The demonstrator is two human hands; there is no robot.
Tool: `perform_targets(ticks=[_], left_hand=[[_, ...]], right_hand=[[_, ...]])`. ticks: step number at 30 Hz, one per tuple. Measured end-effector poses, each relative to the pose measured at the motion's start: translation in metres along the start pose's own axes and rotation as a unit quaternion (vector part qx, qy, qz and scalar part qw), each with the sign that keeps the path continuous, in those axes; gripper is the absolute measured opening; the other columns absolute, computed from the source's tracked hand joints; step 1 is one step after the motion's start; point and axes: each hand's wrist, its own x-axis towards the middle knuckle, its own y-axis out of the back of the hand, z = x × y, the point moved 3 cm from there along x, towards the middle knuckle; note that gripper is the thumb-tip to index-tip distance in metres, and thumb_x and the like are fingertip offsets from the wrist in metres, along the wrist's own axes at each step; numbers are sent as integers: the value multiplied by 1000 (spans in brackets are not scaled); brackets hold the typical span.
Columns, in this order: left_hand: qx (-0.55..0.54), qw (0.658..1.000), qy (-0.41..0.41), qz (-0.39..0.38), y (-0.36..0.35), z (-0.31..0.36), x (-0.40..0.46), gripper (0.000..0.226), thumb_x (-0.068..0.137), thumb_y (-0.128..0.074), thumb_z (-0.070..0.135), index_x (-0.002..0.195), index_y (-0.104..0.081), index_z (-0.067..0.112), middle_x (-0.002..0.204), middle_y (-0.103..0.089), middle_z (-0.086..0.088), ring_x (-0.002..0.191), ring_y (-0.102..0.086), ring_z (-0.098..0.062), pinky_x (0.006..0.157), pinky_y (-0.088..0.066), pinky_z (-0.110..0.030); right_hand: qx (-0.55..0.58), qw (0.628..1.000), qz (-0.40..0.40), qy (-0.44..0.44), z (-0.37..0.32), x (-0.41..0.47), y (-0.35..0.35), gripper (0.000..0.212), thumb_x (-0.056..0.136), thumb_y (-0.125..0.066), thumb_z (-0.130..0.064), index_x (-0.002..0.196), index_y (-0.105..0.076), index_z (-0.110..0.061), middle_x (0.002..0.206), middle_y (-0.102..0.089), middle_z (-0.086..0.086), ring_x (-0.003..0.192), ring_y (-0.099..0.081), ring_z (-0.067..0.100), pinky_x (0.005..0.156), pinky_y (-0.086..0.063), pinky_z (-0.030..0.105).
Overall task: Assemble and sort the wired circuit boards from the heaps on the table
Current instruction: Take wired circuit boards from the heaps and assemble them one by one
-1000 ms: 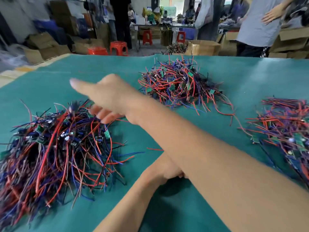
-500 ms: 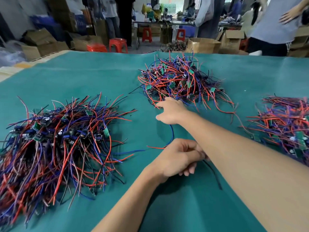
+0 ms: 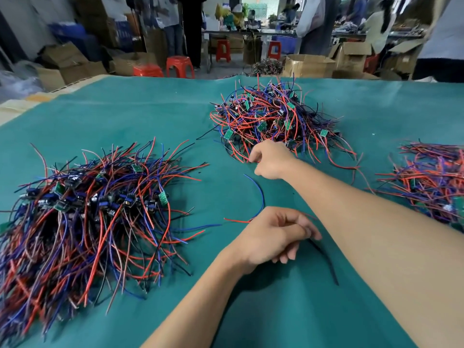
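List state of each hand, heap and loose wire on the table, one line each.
Left hand: curled, pinching wires.
Right hand: fingers curled at the far heap's near edge; grip unclear.
Far heap: tangled, boards mixed in.
Left heap: tangled, wires fanned out.
Right heap: tangled, partly cut off by frame.
Blue wire: curved, on the cloth.

I take the table point(image 3: 150, 116) as landmark. Left heap point(image 3: 82, 217) on its near left. Far heap point(image 3: 273, 119) toward its back, centre. Right heap point(image 3: 434, 182) at its right edge. Left hand point(image 3: 273, 237) on the table, near centre. Right hand point(image 3: 271, 159) beyond it, at the far heap's near edge. Loose wires point(image 3: 258, 194) between the hands. Stools point(image 3: 180, 66) and boxes point(image 3: 308, 64) behind the table.
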Motion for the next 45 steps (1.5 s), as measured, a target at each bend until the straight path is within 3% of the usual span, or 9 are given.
perform_targets(ticks=[6, 9, 14, 18, 23, 27, 32, 37, 45], left_hand=[[-20, 1000, 0, 2, 2, -3, 2, 21, 97, -52, 10, 94, -72, 15, 51, -56, 2, 40, -47, -8, 38, -34, -17], [-113, 993, -5, 34, 3, -2, 4, 18, 99, -47, 3, 101, -64, 9, 61, -63, -6, 46, -55, -13, 42, -41, -19], [-363, 923, 19, 127, 11, -4, 11, 21, 104, -45, 19, 118, -50, 4, 99, -72, -25, 78, -72, -31, 62, -59, -30], [-453, 879, 23, 146, 13, -5, 12, 34, 106, -41, 36, 118, -46, 5, 113, -70, -25, 86, -73, -30, 67, -60, -33], [-383, 912, 4, 150, 15, -10, 12, 14, 104, -47, 16, 103, -50, 3, 95, -73, -19, 77, -73, -23, 68, -59, -31], [-349, 928, 1, 129, 15, -11, 11, 14, 104, -47, 12, 104, -57, 2, 83, -71, -13, 66, -67, -16, 63, -56, -25], [-281, 953, -10, 110, 12, -10, 9, 24, 103, -50, 14, 92, -72, 14, 76, -67, -7, 58, -58, -12, 61, -48, -22], [-217, 974, -18, 55, 6, -6, 6, 23, 103, -48, 12, 98, -69, 5, 75, -66, -12, 57, -57, -16, 54, -46, -20], [-99, 994, -34, 26, 2, -6, 4, 34, 98, -50, 33, 89, -72, 8, 61, -58, -5, 48, -48, -14, 49, -39, -20]], right_hand=[[61, 995, 62, -38, 27, -13, 13, 16, 85, -74, -8, 93, -77, -22, 111, -72, 13, 112, -61, 28, 90, -52, 32], [139, 988, 53, -39, 36, -35, 26, 6, 81, -78, -14, 84, -81, -18, 86, -76, 8, 83, -63, 20, 66, -46, 26], [244, 967, 70, -19, 55, -111, 43, 3, 82, -79, -19, 83, -81, -20, 75, -76, -5, 71, -64, 8, 74, -47, 31], [151, 978, 134, 44, 45, -179, 30, 17, 77, -63, -31, 76, -77, -21, 66, -67, -4, 68, -59, 10, 66, -43, 25], [101, 982, 104, 121, 34, -198, 2, 17, 72, -57, -20, 63, -66, -10, 60, -46, 2, 62, -48, 11, 56, -37, 25], [240, 959, 41, 145, 34, -197, -4, 20, 76, -64, -29, 67, -73, -13, 66, -57, 6, 60, -51, 16, 57, -40, 24], [392, 911, 127, -34, 67, -184, 5, 31, 80, -66, -54, 75, -77, -26, 67, -70, -1, 63, -61, 15, 57, -44, 32], [588, 793, 100, -125, 71, -179, -10, 21, 95, -69, -26, 86, -78, -8, 82, -76, 5, 61, -53, 12, 47, -38, 25], [645, 750, 101, -105, 76, -177, -8, 9, 88, -73, -10, 84, -78, -5, 78, -70, 10, 65, -52, 15, 52, -36, 22]])
